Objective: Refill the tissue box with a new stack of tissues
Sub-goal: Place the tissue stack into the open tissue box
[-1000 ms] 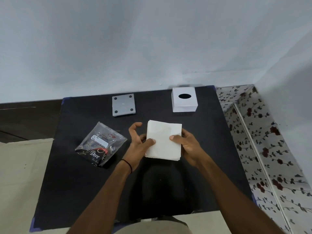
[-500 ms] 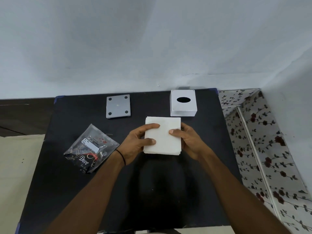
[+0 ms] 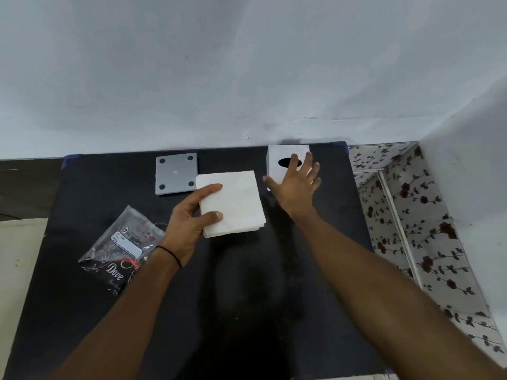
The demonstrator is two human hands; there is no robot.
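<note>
Nearest you, your left hand (image 3: 189, 226) has its fingers (image 3: 211, 189) and thumb pinched on the left edge of the square white stack of folded tissues (image 3: 233, 201), which sits over the middle of the black desk (image 3: 247, 311); whether it rests on the surface or is lifted clear I cannot tell. Left of it lies a crinkled clear-and-black plastic wrapper (image 3: 120, 250). Farther off, your right hand (image 3: 296, 185) is spread open and empty, its fingers over the white cube tissue box with the dark oval slot (image 3: 277, 163). That box lies up and right of the stack, so your right hand is nearer it. A flat grey square plate with four dark feet (image 3: 175, 172), likely the box's base, lies beyond the stack's far left corner.
</note>
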